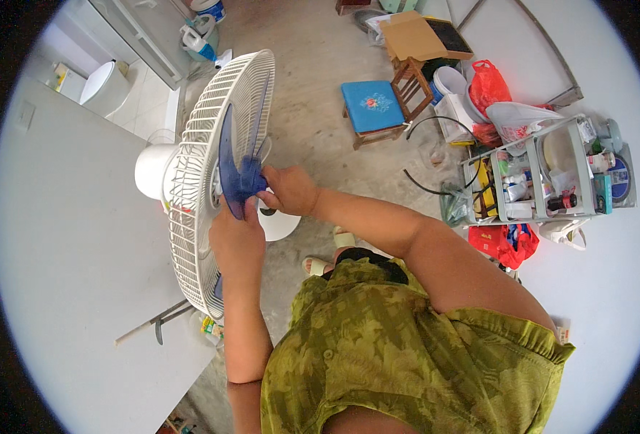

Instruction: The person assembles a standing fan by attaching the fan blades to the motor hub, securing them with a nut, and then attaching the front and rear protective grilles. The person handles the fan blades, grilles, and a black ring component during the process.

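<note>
A white standing fan has its cage-like rear grille (192, 155) facing right, with no front grille over it. Blue fan blades (230, 153) sit inside this grille around a blue hub (250, 178). My left hand (239, 235) is closed on the lower part of a blade, its thumb close to the hub. On the hub's front, the fingers of my right hand (292, 190) are closed, partly hiding it. Behind the grille is the white motor housing (151, 171). A round white base (281, 226) shows below my hands on the floor.
A small wooden chair with a blue cushion (372, 105) stands ahead. To the right are a grey shelf rack (530, 181) full of bottles, a black curved hose (436, 119) and red plastic bags (488, 88). A toilet (104, 88) shows through the doorway at far left.
</note>
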{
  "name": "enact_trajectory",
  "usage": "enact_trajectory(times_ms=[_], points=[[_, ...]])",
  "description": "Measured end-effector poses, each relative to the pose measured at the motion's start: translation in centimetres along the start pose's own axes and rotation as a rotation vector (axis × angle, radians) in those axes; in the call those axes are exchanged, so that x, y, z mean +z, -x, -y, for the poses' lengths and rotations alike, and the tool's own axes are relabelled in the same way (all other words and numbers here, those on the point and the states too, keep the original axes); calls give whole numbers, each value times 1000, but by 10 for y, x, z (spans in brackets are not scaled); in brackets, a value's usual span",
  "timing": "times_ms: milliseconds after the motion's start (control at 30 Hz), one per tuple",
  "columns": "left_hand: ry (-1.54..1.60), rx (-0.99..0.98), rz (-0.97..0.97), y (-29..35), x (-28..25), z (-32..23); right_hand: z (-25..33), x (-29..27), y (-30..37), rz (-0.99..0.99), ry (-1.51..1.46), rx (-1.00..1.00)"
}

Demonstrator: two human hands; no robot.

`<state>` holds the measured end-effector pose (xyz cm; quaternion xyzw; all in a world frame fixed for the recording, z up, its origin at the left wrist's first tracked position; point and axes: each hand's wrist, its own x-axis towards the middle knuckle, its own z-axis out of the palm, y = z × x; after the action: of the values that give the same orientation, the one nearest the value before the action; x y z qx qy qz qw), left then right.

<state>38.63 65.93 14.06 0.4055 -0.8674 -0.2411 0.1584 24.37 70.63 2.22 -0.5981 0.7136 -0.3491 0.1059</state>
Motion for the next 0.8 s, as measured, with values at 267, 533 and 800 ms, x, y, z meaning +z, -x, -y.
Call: enact_trajectory(times_ms=[267, 533, 800], points=[[-73, -6, 12, -1, 4, 1, -3, 8, 3, -51, -18, 6], [-102, 8, 13, -2, 2, -5, -7, 17, 3, -109, -175, -14], [-128, 35, -8, -2, 1, -4, -3, 17, 3, -136, -210, -30]])
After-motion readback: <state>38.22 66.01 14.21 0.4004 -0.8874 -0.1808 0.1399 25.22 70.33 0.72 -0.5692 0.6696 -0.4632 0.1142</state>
